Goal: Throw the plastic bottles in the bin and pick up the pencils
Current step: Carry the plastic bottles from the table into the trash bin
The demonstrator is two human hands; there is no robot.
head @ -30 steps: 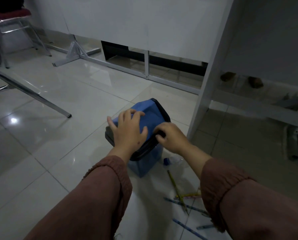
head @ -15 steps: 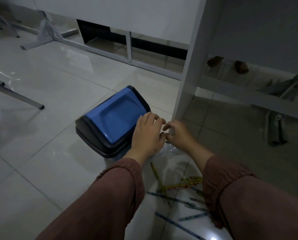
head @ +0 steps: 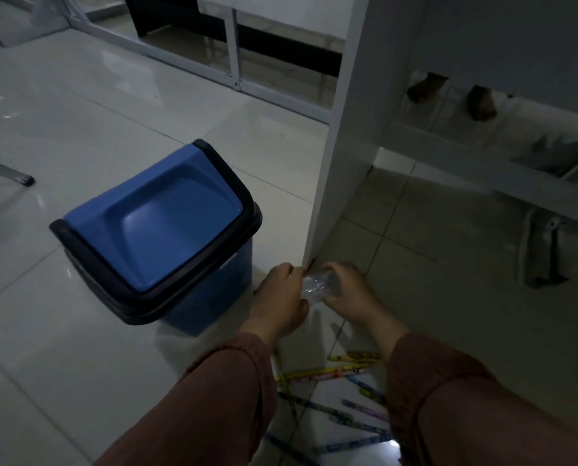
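Both hands clasp a crumpled clear plastic bottle (head: 318, 286) low over the floor, left hand (head: 281, 299) and right hand (head: 350, 292), just right of the blue swing-lid bin (head: 166, 230). Not binned yet (lid shut), and the scattered coloured pencils (head: 334, 369) lie untouched nearer.

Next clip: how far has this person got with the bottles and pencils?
Done: nothing can be confirmed; the bin has its lid shut, so its contents are hidden. In hand: a clear plastic bottle sits between the left hand and right hand, low by the white desk leg. Left: that bottle must go in the bin, and the pencils lie scattered on the floor.
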